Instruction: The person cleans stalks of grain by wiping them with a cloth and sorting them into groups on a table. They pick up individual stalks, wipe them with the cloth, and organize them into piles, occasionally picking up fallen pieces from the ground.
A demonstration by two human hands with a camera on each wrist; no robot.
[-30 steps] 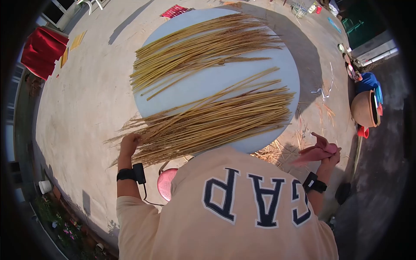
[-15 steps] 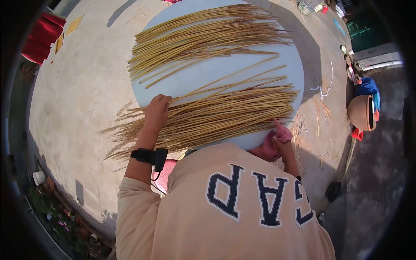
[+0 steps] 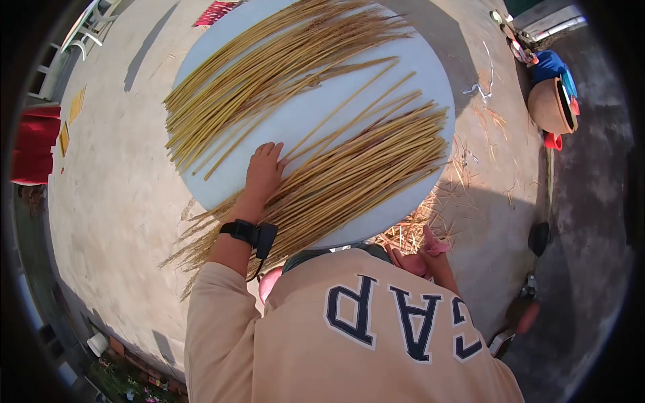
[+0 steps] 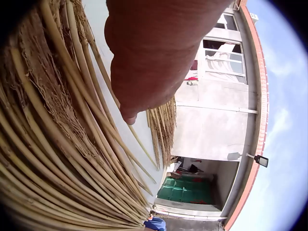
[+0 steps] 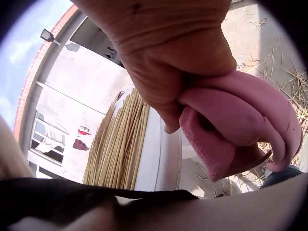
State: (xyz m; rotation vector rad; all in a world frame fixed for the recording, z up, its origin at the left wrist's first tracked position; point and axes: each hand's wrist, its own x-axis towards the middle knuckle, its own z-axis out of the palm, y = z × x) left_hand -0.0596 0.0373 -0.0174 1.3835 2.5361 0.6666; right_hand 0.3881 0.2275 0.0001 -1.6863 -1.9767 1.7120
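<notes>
Two layers of dry yellow stalks with brown feathery heads lie across a round, pale table (image 3: pixel 272 134). My left hand (image 3: pixel 264 173) is over the upper side of the nearer bundle (image 3: pixel 356 164), toward its feathery end. Thumb and fingers pinch a single thin stalk (image 3: pixel 342 107), angled away from that bundle; the left wrist view shows the thumb tip over it. The farther bundle (image 3: pixel 269 74) lies beyond the hand. Low beside the table's near right edge, my right hand (image 3: pixel 438 267) grips a crumpled pink glove (image 5: pixel 231 113), its fingers hanging loose in the right wrist view.
Loose straw (image 3: pixel 410 225) litters the ground at the table's right. A pink seat (image 3: pixel 269 283) shows beside the person. Farther right stand a clay pot (image 3: pixel 549 109) and a red container (image 3: pixel 553 141). Red cloth (image 3: pixel 33 144) is at far left.
My left hand has moved from the bundle's feathery end up to its far edge and onto the bare tabletop, with a thin stalk. The right hand has brought the glove inward, close to the body.
</notes>
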